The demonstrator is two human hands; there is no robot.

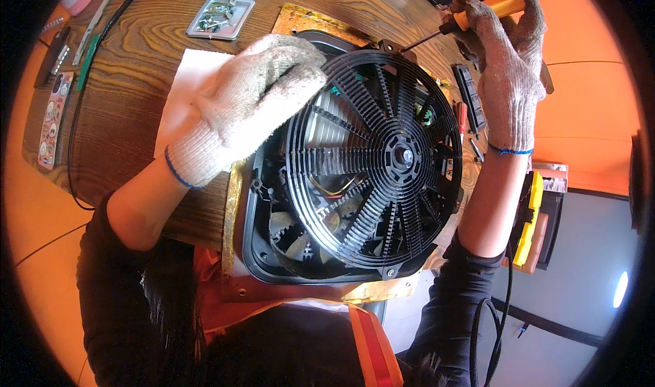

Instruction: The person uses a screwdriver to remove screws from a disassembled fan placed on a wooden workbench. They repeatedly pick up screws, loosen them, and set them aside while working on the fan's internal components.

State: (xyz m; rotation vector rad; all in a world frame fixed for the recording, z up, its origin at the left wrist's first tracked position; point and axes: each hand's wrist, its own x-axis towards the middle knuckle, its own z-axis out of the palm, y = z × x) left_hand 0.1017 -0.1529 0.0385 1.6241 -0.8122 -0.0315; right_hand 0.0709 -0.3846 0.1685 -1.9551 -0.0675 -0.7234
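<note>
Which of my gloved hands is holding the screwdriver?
Your right hand, which grips the yellow-handled screwdriver; your left hand is at the upper-left rim of the round black fan guard.

The grille [339, 160], round and black with close rings, spokes and a central hub, lies over a black frame [256, 259] that juts out past it toward eight o'clock, where parts of the blades [281, 225] show. Its tabs stand at twelve and six o'clock. The screwdriver [448, 28], amber-handled with a thin dark shaft, slants with its tip near the twelve o'clock tab, handle toward two.
</note>
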